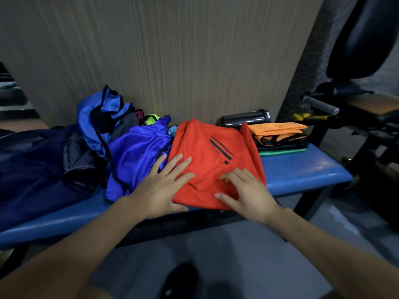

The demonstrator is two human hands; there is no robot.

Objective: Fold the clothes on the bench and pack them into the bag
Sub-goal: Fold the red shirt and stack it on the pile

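A red garment with black stripes (207,152) lies partly folded on the blue padded bench (302,169). My left hand (159,188) presses flat on its left edge with fingers spread. On its near right part rests my right hand (244,193), fingers bent slightly over a fold. Left of it lies a heap of unfolded clothes, with a shiny blue shirt (136,156) on top. A stack of folded clothes (278,137), orange on top, sits at the bench's right end. The dark navy bag (28,169) lies at the left.
A black bottle (246,118) lies against the wooden wall behind the red garment. Gym equipment with a black padded seat (362,39) and a grey handle (319,104) stands to the right. My shoe (179,281) is on the grey floor below.
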